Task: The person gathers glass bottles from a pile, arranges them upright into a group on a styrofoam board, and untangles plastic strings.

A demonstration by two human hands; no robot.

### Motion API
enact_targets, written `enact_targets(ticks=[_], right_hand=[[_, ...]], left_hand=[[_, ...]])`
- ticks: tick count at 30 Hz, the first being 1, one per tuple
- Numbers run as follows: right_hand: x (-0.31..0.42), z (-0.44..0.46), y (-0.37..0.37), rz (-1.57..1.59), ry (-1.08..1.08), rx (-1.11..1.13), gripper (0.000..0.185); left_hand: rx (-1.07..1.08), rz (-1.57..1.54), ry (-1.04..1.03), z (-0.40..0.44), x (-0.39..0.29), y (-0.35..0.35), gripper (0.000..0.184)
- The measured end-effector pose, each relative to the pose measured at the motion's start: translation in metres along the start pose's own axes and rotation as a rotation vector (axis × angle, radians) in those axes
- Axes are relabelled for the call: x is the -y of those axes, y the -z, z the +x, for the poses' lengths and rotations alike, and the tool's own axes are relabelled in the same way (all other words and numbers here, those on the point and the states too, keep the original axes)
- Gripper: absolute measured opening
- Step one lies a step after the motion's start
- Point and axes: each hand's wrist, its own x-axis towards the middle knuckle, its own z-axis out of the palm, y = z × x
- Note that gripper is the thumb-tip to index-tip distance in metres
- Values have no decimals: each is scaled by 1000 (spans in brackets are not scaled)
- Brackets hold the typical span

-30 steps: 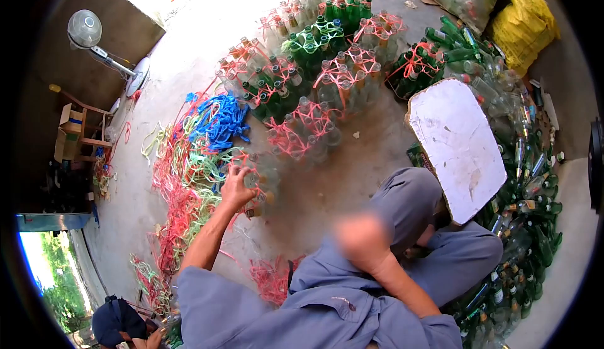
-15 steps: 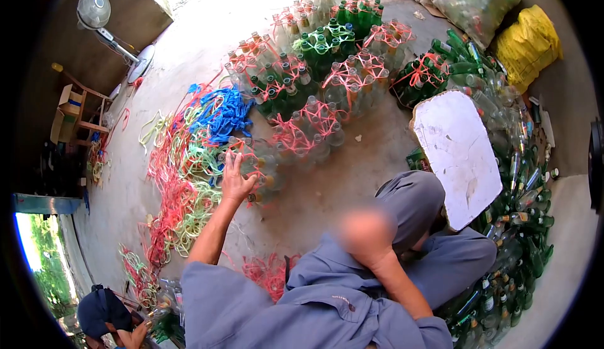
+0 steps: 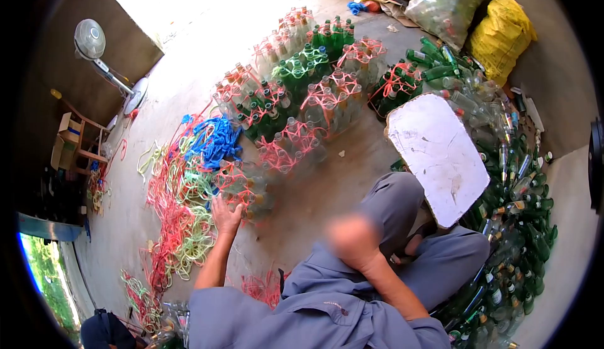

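Note:
My left hand (image 3: pixel 225 217) is open, its thumb apart from the fingers, at the near side of a bundle of clear bottles (image 3: pixel 246 193) tied with red strips. I cannot tell whether the fingertips touch the glass. My right hand (image 3: pixel 355 241) is over my lap near my bent knee; a blur covers its fingers, so what it holds, if anything, is hidden. Beside the left hand lies a heap of red and pale green plastic strips (image 3: pixel 168 223), with a tangle of blue strips (image 3: pixel 215 140) at its far end.
Several tied bundles of clear and green bottles (image 3: pixel 302 69) stand ahead. At my right are a white board (image 3: pixel 438 157) and a long pile of loose bottles (image 3: pixel 516 248). Sacks (image 3: pixel 503 37) stand far right, a fan (image 3: pixel 91 39) far left. Another person (image 3: pixel 106 330) is at lower left.
My left hand has drawn back toward me from the tops of the nearest bundle to its near side. My right hand stays over my lap. The camera view has shifted slightly.

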Motion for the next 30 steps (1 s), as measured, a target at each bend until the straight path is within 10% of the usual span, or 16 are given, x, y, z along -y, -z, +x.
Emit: enact_targets(ticks=[14, 30], right_hand=[[0, -26, 2, 27, 34, -93, 6], [13, -44, 18, 153, 118, -284, 4]], left_hand=[[-29, -91, 96, -79, -9, -9, 97], [542, -151, 259, -190, -8, -55, 59]])
